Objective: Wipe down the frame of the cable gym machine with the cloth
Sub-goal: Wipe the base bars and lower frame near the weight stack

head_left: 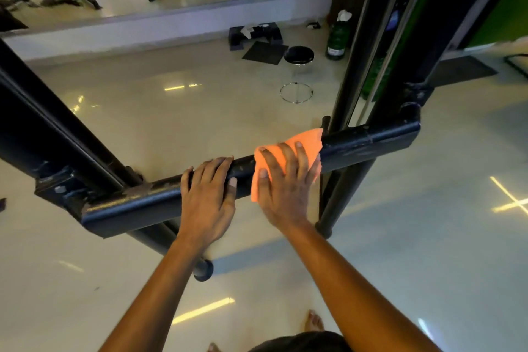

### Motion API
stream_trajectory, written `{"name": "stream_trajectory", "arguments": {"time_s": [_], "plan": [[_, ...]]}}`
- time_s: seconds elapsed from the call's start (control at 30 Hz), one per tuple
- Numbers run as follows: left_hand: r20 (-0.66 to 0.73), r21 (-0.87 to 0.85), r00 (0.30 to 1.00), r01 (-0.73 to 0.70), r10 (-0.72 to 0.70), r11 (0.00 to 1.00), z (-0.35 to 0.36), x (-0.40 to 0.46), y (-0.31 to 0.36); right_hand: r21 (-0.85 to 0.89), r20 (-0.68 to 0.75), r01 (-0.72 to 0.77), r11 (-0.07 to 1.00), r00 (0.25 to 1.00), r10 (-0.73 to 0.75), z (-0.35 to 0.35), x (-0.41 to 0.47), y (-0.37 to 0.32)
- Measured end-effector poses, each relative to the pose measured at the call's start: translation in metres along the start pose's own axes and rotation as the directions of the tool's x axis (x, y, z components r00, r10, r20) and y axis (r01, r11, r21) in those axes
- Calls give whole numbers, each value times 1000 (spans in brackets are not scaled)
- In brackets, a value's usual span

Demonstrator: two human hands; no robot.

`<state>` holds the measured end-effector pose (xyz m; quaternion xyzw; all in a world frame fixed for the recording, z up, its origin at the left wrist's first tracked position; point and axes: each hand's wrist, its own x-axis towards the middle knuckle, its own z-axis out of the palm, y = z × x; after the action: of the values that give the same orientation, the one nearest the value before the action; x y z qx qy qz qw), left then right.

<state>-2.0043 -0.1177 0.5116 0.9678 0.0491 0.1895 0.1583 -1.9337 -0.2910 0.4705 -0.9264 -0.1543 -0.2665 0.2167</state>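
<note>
A black horizontal crossbar [368, 140] of the cable machine frame runs from lower left to upper right, its paint worn in patches. An orange cloth [307, 141] is draped over the bar near its middle. My right hand [285, 180] lies flat on the cloth with spread fingers, pressing it onto the bar. Just to its left, my left hand [207, 194] rests on the bare bar, fingers laid over the top and the thumb alongside. Black uprights [351, 71] rise from the bar's right end, and a slanted frame member [43, 128] meets its left end.
Shiny tiled floor lies below the bar. A round black stool [298, 55] with a chrome ring base stands beyond it, with a dark mat, a step block and a green bottle [338, 37] near a wall mirror. My bare feet show at the bottom.
</note>
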Motion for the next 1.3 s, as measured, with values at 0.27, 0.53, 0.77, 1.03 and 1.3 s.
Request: {"name": "stream_trajectory", "arguments": {"time_s": [0.27, 0.53, 0.77, 1.03, 1.3], "plan": [[-29, 39, 999, 28, -27, 999, 14, 4, 23, -18, 0, 177, 984, 984, -177, -15, 21, 85], [-67, 31, 990, 124, -122, 992, 20, 0, 38, 20, -10, 361, 932, 933, -361, -4, 17, 56], [-52, 64, 984, 176, -173, 982, 21, 3, 43, 31, -20, 102, 994, 995, -101, -14, 21, 63], [-62, 85, 983, 179, -174, 980, 21, 2, 44, 37, 4, 309, 950, 951, -309, -12, 25, 62], [-4, 47, 992, 129, -129, 991, 16, 8, 55, 17, 0, 40, 999, 999, -40, -22, 24, 39]]}}
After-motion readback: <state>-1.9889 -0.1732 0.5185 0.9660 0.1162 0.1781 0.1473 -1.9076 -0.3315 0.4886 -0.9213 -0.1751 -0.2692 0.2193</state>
